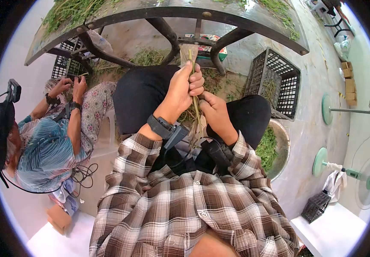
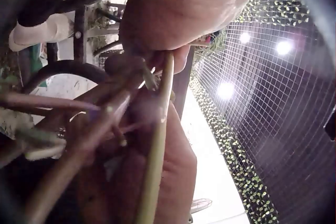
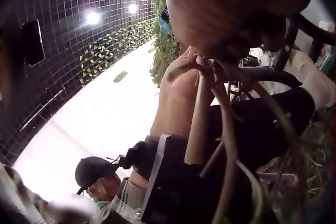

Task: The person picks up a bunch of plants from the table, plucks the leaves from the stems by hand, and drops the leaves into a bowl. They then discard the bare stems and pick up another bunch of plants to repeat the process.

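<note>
A thin bundle of green-brown plant stems stands roughly upright between the two hands in the head view. The left hand has its fingers curled round the upper part of the bundle. Just below and to the right, the right hand pinches the stems with thumb and fingers. Close up in the left wrist view, one pale green stem runs down from the fingers beside thicker brownish stems. Cut stem ends hang below the hand in the right wrist view.
A table bearing greens spans the top. Right of the knees are a black crate and a metal basin of chopped greens. Another person sits at the left. Loose stems litter the floor; green-based fans stand at the right.
</note>
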Demonstrator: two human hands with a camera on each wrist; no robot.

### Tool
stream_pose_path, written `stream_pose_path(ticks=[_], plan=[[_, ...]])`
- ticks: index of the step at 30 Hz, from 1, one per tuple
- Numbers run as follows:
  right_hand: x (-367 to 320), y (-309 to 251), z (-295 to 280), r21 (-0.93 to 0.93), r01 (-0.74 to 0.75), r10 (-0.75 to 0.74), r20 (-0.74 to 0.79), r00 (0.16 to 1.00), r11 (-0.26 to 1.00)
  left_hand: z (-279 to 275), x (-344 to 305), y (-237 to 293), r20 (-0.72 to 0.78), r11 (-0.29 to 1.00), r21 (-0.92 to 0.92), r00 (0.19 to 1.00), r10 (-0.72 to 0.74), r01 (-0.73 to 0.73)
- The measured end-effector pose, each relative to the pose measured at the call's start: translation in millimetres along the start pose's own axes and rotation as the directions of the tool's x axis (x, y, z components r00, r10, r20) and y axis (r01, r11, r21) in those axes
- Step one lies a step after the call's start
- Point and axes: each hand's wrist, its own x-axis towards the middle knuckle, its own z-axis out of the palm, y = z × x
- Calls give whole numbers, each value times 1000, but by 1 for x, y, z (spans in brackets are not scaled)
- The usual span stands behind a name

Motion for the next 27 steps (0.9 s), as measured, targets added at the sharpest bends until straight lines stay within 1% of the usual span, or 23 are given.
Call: stream_pose_path(ticks=[1, 2, 3, 4, 5, 6, 7, 8, 9, 10, 11, 12, 13, 14, 18, 20, 21, 25, 27], plan=[[0, 3, 0, 145, -81, 80, 7, 997, 986, 0, 0, 0, 0, 1000, -1, 1000, 0, 0], [0, 7, 1, 286, -159, 158, 27, 987, 945, 1, -1, 1, -5, 1000, -10, 1000, -16, 16], [1, 14, -4, 287, -159, 158, 28, 987, 945, 1, -2, 1, -11, 999, -18, 999, -32, 31], [3, 17, -11, 493, -258, 281, 28, 959, 831, 1, -3, 3, -13, 999, -17, 999, -31, 31], [5, 20, -16, 672, -327, 396, 54, 916, 664, -1, -4, 5, 6, 999, -37, 1000, -11, 12], [5, 23, -20, 700, -292, 420, -12, 907, 652, -2, -5, 7, 25, 998, -58, 1000, 8, -7], [4, 23, -24, 704, -296, 404, 13, 914, 645, -3, -5, 8, 59, 997, -78, 998, 29, -25], [1, 22, -27, 709, -299, 390, 37, 920, 639, -5, -4, 10, 60, 997, -79, 998, 26, -21], [-2, 21, -28, 709, -299, 393, 32, 919, 639, -6, -3, 10, 103, 993, -119, 995, 14, -2], [-5, 15, -25, 678, -375, 414, 113, 903, 632, -6, -2, 9, 149, 987, -158, 989, 4, 19], [-8, 11, -24, 642, -447, 433, 193, 881, 623, -5, -1, 8, 152, 987, -158, 988, 1, 24], [-11, 13, -26, 643, -445, 433, 190, 881, 623, -5, 0, 8, 190, 984, -174, 982, -3, 37], [-13, 14, -27, 643, -514, 397, 333, 855, 567, -6, 0, 8, 225, 981, -188, 974, -5, 48], [-15, 14, -26, 631, -584, 347, 470, 812, 511, -6, -1, 9, 257, 978, -200, 966, -6, 59], [-21, 8, -17, 613, -601, 366, 477, 799, 513, -7, -1, 12, 295, 968, -239, 955, -9, 83], [-22, 11, -17, 640, -582, 348, 467, 813, 502, -4, -1, 14, 303, 957, -273, 953, -9, 96], [-22, 10, -18, 635, -572, 357, 446, 820, 520, -3, -1, 14, 240, 969, -235, 971, -11, 69], [-23, 18, -18, 633, -541, 354, 409, 841, 554, -5, 1, 13, 255, 969, -239, 967, 7, 56], [-22, 16, -18, 632, -534, 369, 386, 845, 561, -5, 1, 12, 239, 985, -171, 970, 31, 11]])
